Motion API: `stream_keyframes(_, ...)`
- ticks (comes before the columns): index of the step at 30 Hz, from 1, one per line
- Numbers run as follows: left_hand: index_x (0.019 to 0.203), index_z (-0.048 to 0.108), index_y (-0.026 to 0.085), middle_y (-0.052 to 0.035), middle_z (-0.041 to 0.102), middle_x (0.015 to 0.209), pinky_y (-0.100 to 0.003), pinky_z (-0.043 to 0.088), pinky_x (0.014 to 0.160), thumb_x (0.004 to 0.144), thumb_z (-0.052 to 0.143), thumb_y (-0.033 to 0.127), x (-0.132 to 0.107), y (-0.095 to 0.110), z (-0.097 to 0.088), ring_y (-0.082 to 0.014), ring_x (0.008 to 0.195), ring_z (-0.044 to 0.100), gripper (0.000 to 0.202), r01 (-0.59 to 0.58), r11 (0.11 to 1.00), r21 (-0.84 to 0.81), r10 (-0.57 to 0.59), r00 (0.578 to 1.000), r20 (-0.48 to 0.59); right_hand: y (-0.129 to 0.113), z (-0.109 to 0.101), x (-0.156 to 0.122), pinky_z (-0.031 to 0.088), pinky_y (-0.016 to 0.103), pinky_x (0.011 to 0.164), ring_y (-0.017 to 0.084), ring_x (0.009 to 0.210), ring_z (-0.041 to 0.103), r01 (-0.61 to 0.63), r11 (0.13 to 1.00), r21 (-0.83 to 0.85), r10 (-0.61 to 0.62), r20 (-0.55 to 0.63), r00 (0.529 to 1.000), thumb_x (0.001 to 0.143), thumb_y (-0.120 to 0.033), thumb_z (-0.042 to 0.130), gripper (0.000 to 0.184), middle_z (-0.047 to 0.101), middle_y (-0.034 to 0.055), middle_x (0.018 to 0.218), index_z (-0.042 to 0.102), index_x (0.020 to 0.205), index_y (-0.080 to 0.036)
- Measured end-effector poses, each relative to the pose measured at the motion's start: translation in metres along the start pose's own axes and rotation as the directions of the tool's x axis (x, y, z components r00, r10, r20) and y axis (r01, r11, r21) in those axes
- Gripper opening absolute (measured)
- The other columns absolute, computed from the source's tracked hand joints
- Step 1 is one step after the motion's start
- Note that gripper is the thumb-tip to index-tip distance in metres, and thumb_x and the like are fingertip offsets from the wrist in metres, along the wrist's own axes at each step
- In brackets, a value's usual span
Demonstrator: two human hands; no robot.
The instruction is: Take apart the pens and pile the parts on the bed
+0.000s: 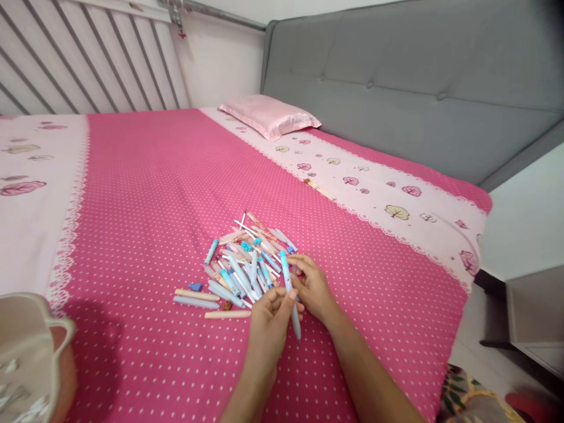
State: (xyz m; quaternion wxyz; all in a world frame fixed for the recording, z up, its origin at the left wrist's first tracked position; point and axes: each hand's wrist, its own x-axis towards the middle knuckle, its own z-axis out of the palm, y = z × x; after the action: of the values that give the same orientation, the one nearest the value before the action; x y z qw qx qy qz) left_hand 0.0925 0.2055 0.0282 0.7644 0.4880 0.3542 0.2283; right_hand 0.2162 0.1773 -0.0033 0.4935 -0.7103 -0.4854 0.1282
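A pile of pens and pen parts (240,264), blue, white and peach, lies on the pink dotted bedsheet (154,194). My left hand (268,323) pinches a light-blue pen (291,294) near its middle, holding it upright just right of the pile. My right hand (312,288) is curled at the pen's upper part, its fingertips touching the pen and the pile's edge. A few loose barrels (196,298) lie apart at the pile's left.
A pink pillow (268,116) rests at the head of the bed by the grey padded headboard (418,76). A lone peach pen (318,188) lies farther up the sheet. A beige bag (26,352) sits at the lower left. The bed's edge drops off at the right.
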Motion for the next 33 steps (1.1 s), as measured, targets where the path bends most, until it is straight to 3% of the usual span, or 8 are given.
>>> stream_keyframes(5,0.076,0.058,0.012,-0.0027,0.063,0.063,-0.018,0.039,0.05,0.072,0.06,0.04,0.0002,0.001,0.0005,-0.0087,0.052,0.054,0.028,0.002,1.0,-0.002,-0.002,1.0,0.001,-0.0051,0.0032,-0.0015,0.043,0.03,0.073,0.018,0.088,0.052,-0.042,0.972,-0.233,0.046,0.013,0.999,0.072,-0.009,0.042,0.04,0.053,0.0066,0.106,0.059,0.105,-0.022)
stream_keyframes(10,0.074,0.058,0.013,-0.0022,0.063,0.061,-0.018,0.04,0.051,0.07,0.062,0.04,0.0002,0.0023,0.0015,-0.009,0.053,0.054,0.028,0.017,1.0,-0.015,-0.017,1.0,-0.014,-0.0054,0.0041,-0.0014,0.042,0.027,0.068,0.017,0.084,0.052,-0.045,0.968,-0.246,0.051,0.016,0.999,0.071,-0.009,0.042,0.034,0.053,0.0055,0.1,0.059,0.099,-0.021)
stream_keyframes(14,0.074,0.058,0.013,-0.0019,0.063,0.06,-0.018,0.039,0.049,0.068,0.062,0.042,-0.0004,0.0015,0.0006,-0.0087,0.052,0.053,0.03,0.012,1.0,-0.02,-0.013,1.0,-0.01,-0.0017,0.0023,-0.0012,0.042,0.027,0.069,0.015,0.075,0.05,-0.025,0.992,-0.121,0.023,-0.023,0.999,0.074,-0.013,0.046,0.025,0.054,0.0055,0.098,0.058,0.095,-0.019)
stream_keyframes(17,0.075,0.058,0.013,-0.0014,0.062,0.06,-0.018,0.037,0.047,0.068,0.062,0.043,-0.0004,0.0015,0.0006,-0.0085,0.049,0.051,0.031,0.025,1.0,-0.013,-0.025,1.0,-0.014,0.001,0.0011,-0.0012,0.042,0.027,0.064,0.012,0.063,0.049,-0.104,0.991,0.079,0.11,-0.069,0.992,0.079,-0.023,0.048,0.02,0.057,0.0035,0.087,0.055,0.097,-0.019)
stream_keyframes(22,0.07,0.057,0.014,-0.0005,0.061,0.056,-0.018,0.037,0.048,0.064,0.064,0.044,0.0,0.003,0.0021,-0.009,0.049,0.051,0.032,0.03,1.0,0.001,-0.03,0.999,-0.035,0.0028,-0.0002,0.0013,0.042,0.022,0.054,0.012,0.064,0.053,-0.192,0.832,0.52,0.269,-0.076,0.96,0.079,-0.033,0.053,0.023,0.06,0.0029,0.082,0.051,0.097,-0.019)
stream_keyframes(26,0.07,0.056,0.013,-0.0002,0.058,0.053,-0.018,0.034,0.044,0.064,0.063,0.048,-0.001,0.0034,0.0028,-0.0082,0.045,0.048,0.035,0.048,0.998,0.043,-0.048,0.999,-0.004,0.001,-0.0017,0.0035,0.033,0.018,0.042,0.01,0.059,0.05,-0.212,0.78,0.589,0.322,-0.087,0.943,0.075,-0.035,0.057,0.028,0.06,0.003,0.083,0.054,0.098,-0.019)
stream_keyframes(33,0.074,0.057,0.013,-0.0002,0.057,0.054,-0.017,0.032,0.041,0.068,0.059,0.051,-0.0026,0.0028,0.0026,-0.0079,0.044,0.047,0.038,0.067,0.992,0.108,-0.074,0.995,0.062,-0.0035,-0.0043,0.0039,0.029,0.017,0.041,0.005,0.046,0.037,-0.206,0.75,0.628,0.337,-0.095,0.937,0.075,-0.032,0.058,0.025,0.056,-0.0009,0.078,0.055,0.097,-0.02)
